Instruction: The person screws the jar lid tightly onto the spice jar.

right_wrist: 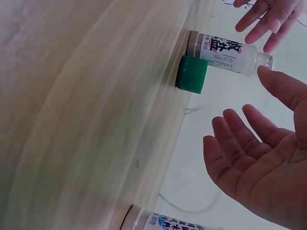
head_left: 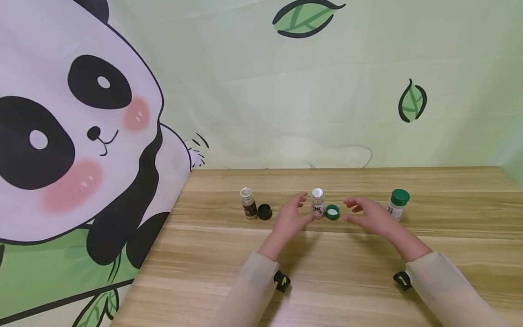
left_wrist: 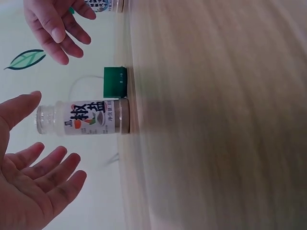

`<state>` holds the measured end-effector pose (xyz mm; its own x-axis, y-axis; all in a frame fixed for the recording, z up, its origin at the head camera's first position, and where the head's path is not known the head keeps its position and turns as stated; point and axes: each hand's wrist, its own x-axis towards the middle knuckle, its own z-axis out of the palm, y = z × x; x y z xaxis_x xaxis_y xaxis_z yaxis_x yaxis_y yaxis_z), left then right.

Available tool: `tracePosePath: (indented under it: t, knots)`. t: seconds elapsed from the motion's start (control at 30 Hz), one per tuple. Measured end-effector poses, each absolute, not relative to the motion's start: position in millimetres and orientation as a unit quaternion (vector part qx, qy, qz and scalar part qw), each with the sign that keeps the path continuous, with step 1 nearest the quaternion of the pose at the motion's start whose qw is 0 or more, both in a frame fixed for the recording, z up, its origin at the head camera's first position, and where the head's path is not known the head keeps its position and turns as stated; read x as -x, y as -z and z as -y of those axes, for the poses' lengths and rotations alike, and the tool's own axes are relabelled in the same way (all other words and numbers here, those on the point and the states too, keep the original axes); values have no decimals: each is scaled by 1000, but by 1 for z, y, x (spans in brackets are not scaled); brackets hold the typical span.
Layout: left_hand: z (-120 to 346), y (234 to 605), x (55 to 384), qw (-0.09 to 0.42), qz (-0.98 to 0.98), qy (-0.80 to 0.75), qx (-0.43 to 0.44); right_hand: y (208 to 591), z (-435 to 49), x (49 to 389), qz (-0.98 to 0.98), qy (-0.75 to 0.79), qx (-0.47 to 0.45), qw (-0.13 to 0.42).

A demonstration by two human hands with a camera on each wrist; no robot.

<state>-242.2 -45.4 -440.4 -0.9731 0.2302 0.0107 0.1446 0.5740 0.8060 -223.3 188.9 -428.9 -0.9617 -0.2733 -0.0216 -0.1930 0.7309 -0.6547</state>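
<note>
An uncapped seasoning bottle (head_left: 317,203) with a white label stands upright on the table in the head view. Its green cap (head_left: 332,212) lies just to its right, with the white inside facing up. My left hand (head_left: 290,218) is spread beside the bottle's left side, thumb and fingers apart. In the left wrist view, a gap shows between that hand (left_wrist: 29,172) and the bottle (left_wrist: 86,117). To the right of the green cap, my right hand (head_left: 369,215) has its fingers loosely bent and holds nothing. Behind it stands a green-lidded bottle (head_left: 396,210), partly hidden.
On the left stands another uncapped bottle (head_left: 248,204) with a dark label, a black cap (head_left: 264,211) beside it. A green cloth backdrop (head_left: 261,100) with a panda print hangs behind the wooden table (head_left: 327,290). Both wrists wear small black devices.
</note>
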Motion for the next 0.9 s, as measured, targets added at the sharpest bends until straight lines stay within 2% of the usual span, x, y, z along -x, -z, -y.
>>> tracePosePath:
  t: [0.67,0.9]
  knots:
    - [36,457,268,76,-857,-499,-107,440,-187,241,-921,349,129,110]
    - [35,455,272,84,-851,-507,-103,448,-184,248,-922,342,140,113]
